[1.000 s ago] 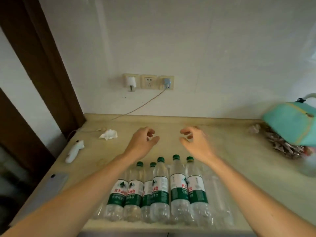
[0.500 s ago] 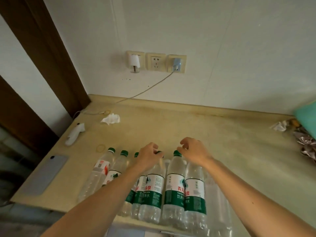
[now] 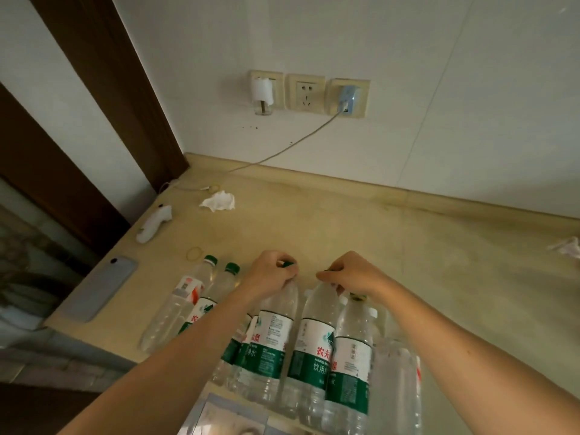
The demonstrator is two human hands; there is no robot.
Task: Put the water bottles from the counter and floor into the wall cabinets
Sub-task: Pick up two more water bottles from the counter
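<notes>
Beige counter (image 3: 392, 246) holds clustered water bottles (image 3: 314, 340); left hand (image 3: 271, 274) and right hand (image 3: 351, 274) each pinch 1 bottle's neck under the cap, probably for lifting.

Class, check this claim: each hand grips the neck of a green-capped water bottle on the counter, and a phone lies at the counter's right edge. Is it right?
Not quite: the head view shows the phone at the counter's left edge. The left hand and right hand do grip the bottles' necks.

A beige counter (image 3: 392, 246) carries a cluster of water bottles (image 3: 314, 340). A phone (image 3: 100, 287), rubber band (image 3: 195, 253) and crumpled tissue (image 3: 219, 201) lie at its left.
</notes>
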